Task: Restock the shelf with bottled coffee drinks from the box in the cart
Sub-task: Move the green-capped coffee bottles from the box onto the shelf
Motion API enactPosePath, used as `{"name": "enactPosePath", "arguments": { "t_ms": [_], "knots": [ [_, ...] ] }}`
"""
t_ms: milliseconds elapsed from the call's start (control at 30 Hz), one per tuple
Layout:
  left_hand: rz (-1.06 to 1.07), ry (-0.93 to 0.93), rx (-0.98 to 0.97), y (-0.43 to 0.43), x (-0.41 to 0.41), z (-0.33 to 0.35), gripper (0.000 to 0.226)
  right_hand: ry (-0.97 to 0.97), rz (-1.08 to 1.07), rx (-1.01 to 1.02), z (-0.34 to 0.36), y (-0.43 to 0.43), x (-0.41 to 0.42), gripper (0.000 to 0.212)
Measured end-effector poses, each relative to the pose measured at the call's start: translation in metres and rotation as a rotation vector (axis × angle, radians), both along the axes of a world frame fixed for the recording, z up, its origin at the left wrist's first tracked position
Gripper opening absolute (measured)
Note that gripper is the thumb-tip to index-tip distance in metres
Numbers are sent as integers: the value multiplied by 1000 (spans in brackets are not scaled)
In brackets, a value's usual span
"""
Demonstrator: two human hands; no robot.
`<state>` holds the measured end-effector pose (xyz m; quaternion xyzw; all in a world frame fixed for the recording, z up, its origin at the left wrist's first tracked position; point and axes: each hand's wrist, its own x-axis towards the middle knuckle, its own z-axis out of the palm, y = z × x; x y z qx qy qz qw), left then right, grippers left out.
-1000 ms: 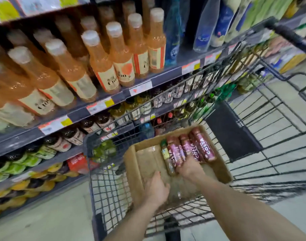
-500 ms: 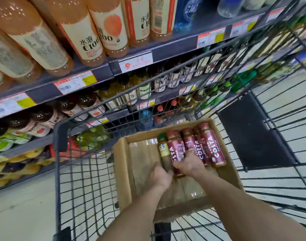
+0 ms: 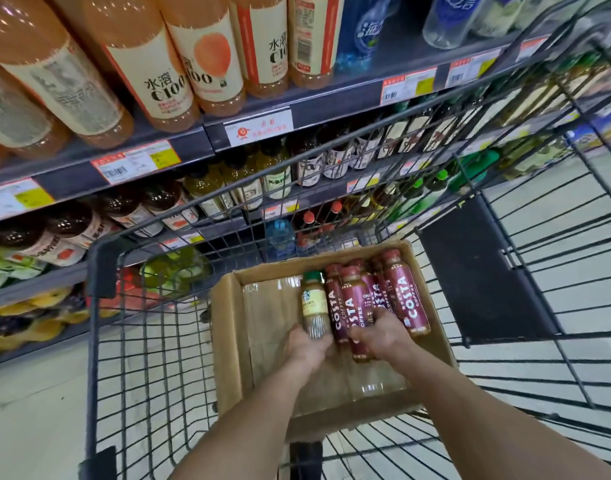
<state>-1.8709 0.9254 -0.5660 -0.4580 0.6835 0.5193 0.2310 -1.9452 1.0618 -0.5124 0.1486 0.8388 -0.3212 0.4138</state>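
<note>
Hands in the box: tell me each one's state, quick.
Left hand: grips the base of the green-capped Starbucks bottle.
Right hand: grips a red Costa coffee bottle near its base.

A pale floor (image 3: 34,417) runs beneath dark grey store shelves (image 3: 335,105) edged with orange-and-yellow price tags (image 3: 136,161), under bright even light.

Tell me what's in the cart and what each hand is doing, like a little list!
place: wire cart beside a drinks shelf
box: open cardboard box in the cart
inside: one green-capped bottle and several red Costa bottles, lying side by side
left: left hand grips the green-capped bottle's base
right: right hand grips one of the red Costa bottles
</note>
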Motion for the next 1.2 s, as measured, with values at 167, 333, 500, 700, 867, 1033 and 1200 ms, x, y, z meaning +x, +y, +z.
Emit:
{"name": "enactPosePath", "arguments": {
  "t_ms": [167, 333, 500, 700, 867, 1033, 1200],
  "knots": [
    [98, 110, 90, -10, 28, 38, 62, 28, 13, -23, 25, -4, 14, 49],
    [-2, 234, -29, -35, 50, 111, 64, 186, 13, -145, 79, -19, 39, 58],
    [52, 361, -88, -63, 69, 197, 64, 431, -20, -237, 142, -50, 69, 57],
    [164, 495, -233, -99, 90, 277, 53, 582, 0, -371, 206, -98, 95, 54],
    [231, 591, -308, -136, 116, 330, 58, 621, 49, -463, 254, -141, 113, 55],
    [303, 688, -342, -181, 152, 376, 55, 687, 74, -560, 299, -189, 137, 56],
    [336, 764, -355, -234, 197, 416, 61, 754, 121, -588, 346, -235, 172, 57]
  ]
}}
